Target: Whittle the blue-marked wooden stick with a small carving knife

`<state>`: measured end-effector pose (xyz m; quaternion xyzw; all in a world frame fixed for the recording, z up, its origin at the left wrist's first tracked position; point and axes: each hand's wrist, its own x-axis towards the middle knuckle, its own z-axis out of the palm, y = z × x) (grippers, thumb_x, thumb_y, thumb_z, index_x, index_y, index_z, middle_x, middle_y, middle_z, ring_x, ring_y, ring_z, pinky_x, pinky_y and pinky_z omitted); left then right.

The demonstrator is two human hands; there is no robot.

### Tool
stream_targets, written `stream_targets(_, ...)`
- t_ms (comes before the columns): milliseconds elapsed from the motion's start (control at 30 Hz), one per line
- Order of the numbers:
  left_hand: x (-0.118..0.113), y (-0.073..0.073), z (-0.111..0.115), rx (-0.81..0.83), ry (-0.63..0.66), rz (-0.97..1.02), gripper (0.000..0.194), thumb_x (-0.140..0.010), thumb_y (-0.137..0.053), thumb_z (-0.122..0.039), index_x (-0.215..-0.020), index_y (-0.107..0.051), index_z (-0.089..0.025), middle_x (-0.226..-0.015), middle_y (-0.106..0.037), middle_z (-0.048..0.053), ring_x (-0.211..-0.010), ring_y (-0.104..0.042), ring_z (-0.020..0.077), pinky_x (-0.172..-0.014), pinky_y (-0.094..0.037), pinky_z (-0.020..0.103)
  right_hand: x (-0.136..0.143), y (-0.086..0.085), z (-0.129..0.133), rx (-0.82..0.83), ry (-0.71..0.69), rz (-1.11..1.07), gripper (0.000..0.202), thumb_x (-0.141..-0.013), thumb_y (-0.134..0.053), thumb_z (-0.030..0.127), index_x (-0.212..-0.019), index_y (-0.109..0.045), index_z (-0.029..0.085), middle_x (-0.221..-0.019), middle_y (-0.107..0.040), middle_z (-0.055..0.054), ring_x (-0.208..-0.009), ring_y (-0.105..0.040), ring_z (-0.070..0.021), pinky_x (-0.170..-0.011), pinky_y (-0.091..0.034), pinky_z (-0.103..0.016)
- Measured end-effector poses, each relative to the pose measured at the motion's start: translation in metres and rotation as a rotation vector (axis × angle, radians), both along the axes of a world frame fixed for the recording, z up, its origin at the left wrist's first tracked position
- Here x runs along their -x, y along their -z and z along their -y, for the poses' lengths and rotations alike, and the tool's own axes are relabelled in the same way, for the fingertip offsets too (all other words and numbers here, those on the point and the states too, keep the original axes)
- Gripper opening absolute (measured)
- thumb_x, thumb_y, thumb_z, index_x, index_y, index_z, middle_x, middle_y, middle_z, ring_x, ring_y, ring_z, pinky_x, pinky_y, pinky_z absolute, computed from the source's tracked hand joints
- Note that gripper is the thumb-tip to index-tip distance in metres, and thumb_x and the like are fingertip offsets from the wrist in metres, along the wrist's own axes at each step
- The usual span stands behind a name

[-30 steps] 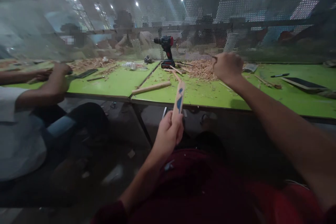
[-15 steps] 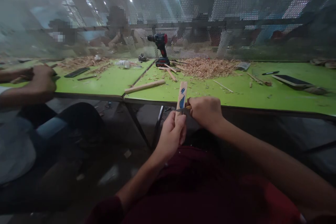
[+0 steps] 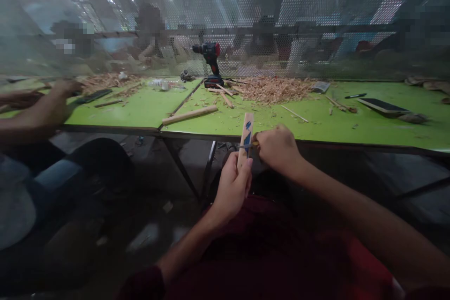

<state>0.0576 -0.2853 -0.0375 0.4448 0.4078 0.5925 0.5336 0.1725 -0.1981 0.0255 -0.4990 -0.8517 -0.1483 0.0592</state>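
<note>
In the head view, the left hand [image 3: 232, 187] was closed around the lower end of a flat wooden stick [image 3: 246, 138], which stood nearly upright in front of the near edge of the green table [image 3: 351, 126], above the person's lap. The stick carried blue marks on its upper half. The right hand [image 3: 277, 150] was closed on a small knife [image 3: 246, 146], and its thin blade lay across the stick just above the left fingers.

The stick looked light and stiff, dry wood that should not bend, but thin enough to split along the grain under hard pressure. I judged the lower end to be the good place to hold it, below the blade and away from the marked part.

On the table lay a pile of wood shavings [image 3: 277, 89], a cordless drill [image 3: 211, 63] standing behind it, a round wooden rod [image 3: 190, 115] and a dark phone [image 3: 381, 106]. At the left, another person's arm [image 3: 38, 112] rested on the table.
</note>
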Motion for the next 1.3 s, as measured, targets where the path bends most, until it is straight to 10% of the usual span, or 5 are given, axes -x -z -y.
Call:
stream_targets(700,0.008,0.013,-0.013,0.033,-0.055,0.037,0.031,-0.088,-0.057,-0.047,-0.082,-0.039,-0.022,-0.048,-0.036,-0.012,-0.035,-0.026,0.0046,-0.032,-0.021,0.016,0.018,0.029,-0.021,-0.128,-0.089,0.015,0.038,-0.094,-0.033,0.015,-0.096,-0.071,0.013,-0.083,-0.073,-0.011,-0.072,-0.062,-0.0190,-0.075,-0.035,-0.033)
stream_targets(967,-0.003,0.002,0.020,0.123,0.171,0.011,0.028,-0.090,-0.055,-0.046,-0.086,-0.044,-0.020,-0.048,-0.036,-0.011,-0.037,-0.026,0.0044,-0.034,-0.020,0.017,-0.034,-0.015,-0.074,-0.148,0.325,-0.065,0.033,-0.088,-0.044,0.014,-0.096,-0.074,0.005,-0.085,-0.071,-0.021,-0.073,-0.061,-0.0212,-0.063,-0.034,-0.029)
stream_targets(1300,-0.002,0.009,0.011,0.034,0.113,0.031,0.027,-0.092,-0.052,-0.046,-0.088,-0.042,-0.021,-0.050,-0.038,-0.012,-0.036,-0.027,0.0040,-0.032,-0.021,0.016,-0.020,0.008,0.018,-0.015,0.057,-0.015,0.030,-0.089,-0.045,0.027,-0.085,-0.074,0.021,-0.079,-0.073,-0.009,-0.065,-0.060,-0.0201,-0.059,-0.031,-0.030)
